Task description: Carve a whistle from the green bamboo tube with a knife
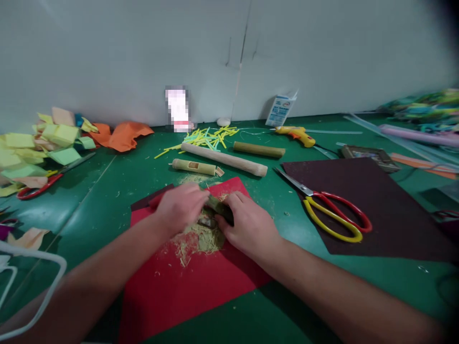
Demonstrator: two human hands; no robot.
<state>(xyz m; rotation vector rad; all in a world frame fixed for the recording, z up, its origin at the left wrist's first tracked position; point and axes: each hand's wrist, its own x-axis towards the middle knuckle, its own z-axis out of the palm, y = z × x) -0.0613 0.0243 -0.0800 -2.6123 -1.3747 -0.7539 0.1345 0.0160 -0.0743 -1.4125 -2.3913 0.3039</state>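
My right hand [249, 224] is closed round a short green bamboo tube [217, 205] and holds it down over the red sheet [172, 286]. My left hand [184, 208], slightly blurred, is a fist at the tube's far left end. From its outer side pokes a red handle [157, 200]; the tool's working end is hidden. Pale shavings [206, 241] lie heaped on the sheet below both hands. Among them is a small dark greyish piece [207, 222] whose kind I cannot tell. Just beyond lies a bamboo piece with a cut-out window [193, 166].
Behind lie a long pale stick [225, 159], a bamboo tube [258, 149], yellow strips [208, 138] and a glue gun [296, 134]. Scissors [322, 205] rest on dark paper [387, 210] at right. Paper scraps [50, 143] and a white wire frame [53, 286] are at left.
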